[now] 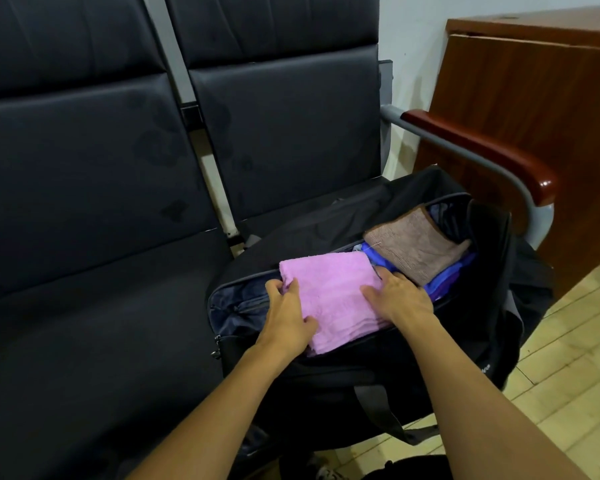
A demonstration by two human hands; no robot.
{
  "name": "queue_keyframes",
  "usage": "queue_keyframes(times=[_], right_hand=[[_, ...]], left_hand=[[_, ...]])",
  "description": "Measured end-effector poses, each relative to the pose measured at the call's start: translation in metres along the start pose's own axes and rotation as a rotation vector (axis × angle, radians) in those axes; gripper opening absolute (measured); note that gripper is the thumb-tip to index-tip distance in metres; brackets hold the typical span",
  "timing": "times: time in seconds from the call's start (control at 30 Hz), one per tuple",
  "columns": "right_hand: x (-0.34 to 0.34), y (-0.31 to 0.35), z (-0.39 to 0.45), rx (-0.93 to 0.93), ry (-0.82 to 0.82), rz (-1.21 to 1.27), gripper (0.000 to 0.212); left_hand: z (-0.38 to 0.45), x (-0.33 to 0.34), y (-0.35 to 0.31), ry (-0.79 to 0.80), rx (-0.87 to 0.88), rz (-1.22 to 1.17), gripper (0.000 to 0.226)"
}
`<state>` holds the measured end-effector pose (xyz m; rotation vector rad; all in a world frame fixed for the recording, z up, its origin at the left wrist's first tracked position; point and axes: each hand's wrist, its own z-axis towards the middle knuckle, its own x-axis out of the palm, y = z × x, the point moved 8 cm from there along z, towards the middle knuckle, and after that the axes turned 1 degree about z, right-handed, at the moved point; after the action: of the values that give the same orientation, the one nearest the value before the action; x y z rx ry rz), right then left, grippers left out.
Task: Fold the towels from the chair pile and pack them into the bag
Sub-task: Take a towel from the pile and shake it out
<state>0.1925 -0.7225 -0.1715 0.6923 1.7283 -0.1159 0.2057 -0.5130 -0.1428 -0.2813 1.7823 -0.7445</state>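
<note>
Both hands on the folded pink terry towel over the open black duffel bag: left hand fingers pinch its near-left edge, right hand lies flat on its right side; long axis runs toward me.

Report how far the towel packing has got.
Done: a folded brown towel lies on blue cloth inside the open black bag. In hand: left hand and right hand settle the folded pink towel in. Left: no pile shows on the seats.
</note>
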Motion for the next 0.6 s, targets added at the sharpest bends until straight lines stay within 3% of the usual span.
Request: queue_keyframes(times=[0.1,0.2,0.3,0.37,0.6], right_hand=[[-0.004,0.012,-0.01,-0.052,-0.134,-0.053,0.052],[-0.009,0.037,-0.021,-0.163,-0.277,-0.054,0.051],[0.011,0.063,-0.025,-0.309,-0.09,0.049,0.061],[0.039,0.07,-0.024,-0.366,0.079,-0.105,0.064],[0.058,0.072,-0.009,-0.325,0.168,-0.271,0.063]], left_hand=[[-0.007,-0.006,-0.005,-0.029,0.041,0.131,0.048],[-0.007,-0.011,-0.02,-0.122,0.173,0.494,0.073],[0.004,0.005,-0.017,0.033,0.255,0.673,0.101],[0.012,0.02,-0.001,0.168,0.205,0.706,0.106],[0.024,0.041,0.024,0.348,0.128,0.672,0.1]])
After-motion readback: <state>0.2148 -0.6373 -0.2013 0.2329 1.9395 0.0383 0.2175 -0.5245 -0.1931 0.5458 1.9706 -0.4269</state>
